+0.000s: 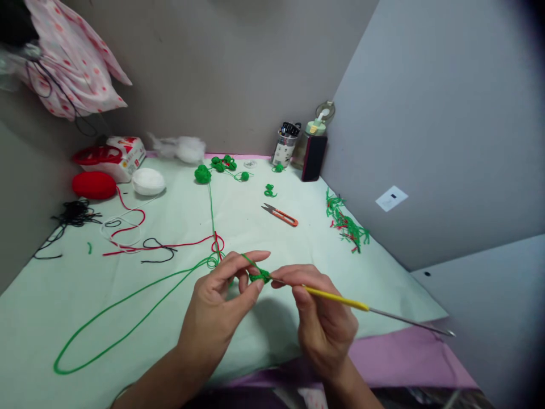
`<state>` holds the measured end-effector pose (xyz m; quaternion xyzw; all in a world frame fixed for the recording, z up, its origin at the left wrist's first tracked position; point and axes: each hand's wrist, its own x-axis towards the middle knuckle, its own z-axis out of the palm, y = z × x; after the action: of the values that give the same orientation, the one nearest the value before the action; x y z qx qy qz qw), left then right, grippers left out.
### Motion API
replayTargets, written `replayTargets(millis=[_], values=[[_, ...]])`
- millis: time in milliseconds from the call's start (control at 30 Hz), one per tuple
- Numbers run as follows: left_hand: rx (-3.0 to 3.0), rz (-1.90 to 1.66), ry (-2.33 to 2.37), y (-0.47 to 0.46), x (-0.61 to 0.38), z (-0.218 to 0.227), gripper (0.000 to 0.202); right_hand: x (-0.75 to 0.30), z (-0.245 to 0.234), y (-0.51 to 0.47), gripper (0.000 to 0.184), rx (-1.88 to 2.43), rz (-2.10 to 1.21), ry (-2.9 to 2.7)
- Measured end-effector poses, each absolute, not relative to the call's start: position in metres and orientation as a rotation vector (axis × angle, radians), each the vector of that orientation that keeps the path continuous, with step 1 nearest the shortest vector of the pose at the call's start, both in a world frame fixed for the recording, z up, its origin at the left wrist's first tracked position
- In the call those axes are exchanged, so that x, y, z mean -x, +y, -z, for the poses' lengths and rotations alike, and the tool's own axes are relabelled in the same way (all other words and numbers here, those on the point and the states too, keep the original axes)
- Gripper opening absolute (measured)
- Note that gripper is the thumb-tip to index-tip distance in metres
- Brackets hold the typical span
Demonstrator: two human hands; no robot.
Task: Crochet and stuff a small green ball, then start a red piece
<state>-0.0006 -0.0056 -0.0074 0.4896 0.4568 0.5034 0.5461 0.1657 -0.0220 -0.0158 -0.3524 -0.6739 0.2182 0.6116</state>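
Observation:
Pinched between the thumb and fingers of my left hand (221, 295) is a small green crochet piece (259, 276). Its index finger is stretched out, with green yarn (251, 261) running over it. My right hand (326, 318) grips a crochet hook (336, 296) by its yellow handle; the thin metal end reaches into the crochet piece. The hook's other metal end points out to the right. A long loop of green yarn (123, 295) lies left of my left hand, and a strand runs back to a green yarn ball (202, 174).
Thread snips (281, 215) lie beyond my hands. Green and red yarn scraps (347, 224) are at right. A phone (314, 159), bottle (315, 126) and pen cup (284, 146) stand at the back. Red yarn (93, 185), white yarn (149, 182) and black yarn (76, 213) sit left.

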Motion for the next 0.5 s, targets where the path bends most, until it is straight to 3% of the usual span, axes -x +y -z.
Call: replayTargets(millis=[167, 300, 367, 500], values=[[-1.206, -1.326, 1.071, -0.009, -0.007, 0.005, 0.033, -0.166, 0.021, -0.017, 0.029, 0.836, -0.198, -1.740], [-0.738, -1.050, 0.870, -0.006, -0.006, 0.000, 0.046, -0.166, 0.032, -0.020, 0.043, 0.918, 0.134, -1.840], [-0.566, -0.944, 0.753, -0.002, -0.004, -0.003, 0.047, -0.167, 0.033, -0.020, 0.044, 0.936, -0.004, -1.757], [-0.540, -0.986, 0.726, 0.004, 0.001, -0.004, 0.040, -0.167, 0.024, -0.015, 0.023, 0.874, -0.605, -1.295]])
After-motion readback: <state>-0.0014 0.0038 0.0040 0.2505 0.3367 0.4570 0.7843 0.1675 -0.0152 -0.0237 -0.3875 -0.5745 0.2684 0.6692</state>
